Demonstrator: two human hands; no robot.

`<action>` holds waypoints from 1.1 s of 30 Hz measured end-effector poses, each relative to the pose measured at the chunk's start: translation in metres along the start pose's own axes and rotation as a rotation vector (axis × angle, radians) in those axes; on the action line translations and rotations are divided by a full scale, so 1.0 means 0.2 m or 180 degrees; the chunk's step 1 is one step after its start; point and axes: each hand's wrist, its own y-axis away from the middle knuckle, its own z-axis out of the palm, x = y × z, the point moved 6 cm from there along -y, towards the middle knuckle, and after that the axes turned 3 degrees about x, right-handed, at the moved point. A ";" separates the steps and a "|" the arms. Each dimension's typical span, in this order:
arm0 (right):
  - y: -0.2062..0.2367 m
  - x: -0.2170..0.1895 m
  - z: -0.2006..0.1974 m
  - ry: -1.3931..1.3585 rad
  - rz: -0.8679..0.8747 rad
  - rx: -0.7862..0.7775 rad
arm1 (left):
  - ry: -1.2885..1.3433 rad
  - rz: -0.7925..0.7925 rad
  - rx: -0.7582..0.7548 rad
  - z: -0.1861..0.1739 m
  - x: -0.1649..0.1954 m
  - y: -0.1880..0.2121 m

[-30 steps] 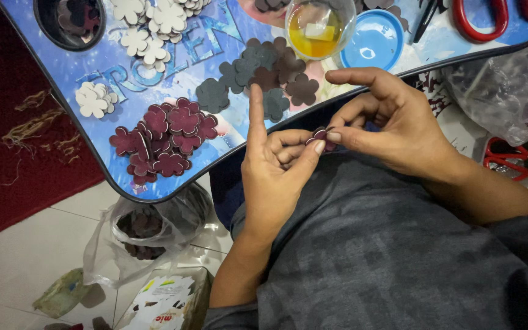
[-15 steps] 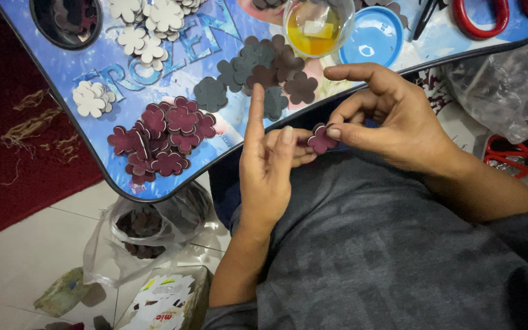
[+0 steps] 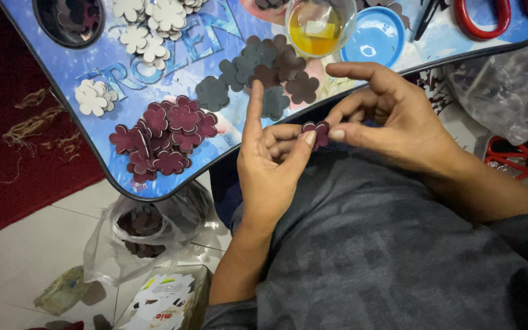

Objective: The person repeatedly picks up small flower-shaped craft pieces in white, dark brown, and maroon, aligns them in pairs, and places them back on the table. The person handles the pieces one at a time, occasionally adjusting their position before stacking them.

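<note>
Pinching maroon flower cutout [image 3: 319, 132] between left hand [image 3: 270, 174] and right hand [image 3: 398, 119]; turned face-up since a second ago, now pressed flat.

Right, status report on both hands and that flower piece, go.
Left hand and right hand both pinching one maroon flower cutout above the lap. Lap tray edge just beyond. Nothing between hands.

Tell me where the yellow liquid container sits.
In the head view, the clear container of yellow liquid stands at the tray's top edge, just left of the blue lid.
</note>
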 end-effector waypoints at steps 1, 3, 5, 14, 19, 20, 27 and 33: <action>0.00 0.01 0.00 0.0080 0.0044 -0.0016 | -0.0028 0.0042 0.0000 0.00 0.01 0.00; 0.00 0.02 0.02 0.0241 0.0144 -0.0033 | -0.0079 0.0112 -0.0014 0.00 0.01 0.00; 0.00 0.03 0.03 0.0123 0.0136 -0.0076 | 0.0023 -0.0009 0.0007 0.00 -0.01 0.00; 0.00 0.06 0.04 -0.0058 0.0082 -0.0095 | 0.0221 -0.0094 -0.0055 0.00 -0.05 -0.02; 0.00 0.08 0.04 -0.0087 0.0071 -0.0091 | 0.0050 -0.0127 0.0007 -0.01 -0.05 -0.01; -0.01 0.08 0.04 -0.0083 0.0074 -0.0090 | 0.0008 -0.0115 0.0016 -0.01 -0.04 0.00; 0.00 0.08 0.04 -0.0089 0.0095 -0.0061 | 0.0089 -0.0043 0.0009 -0.01 -0.03 0.00; 0.00 0.08 0.03 -0.0063 0.0038 -0.0087 | 0.0209 -0.0112 0.0029 0.00 -0.03 0.00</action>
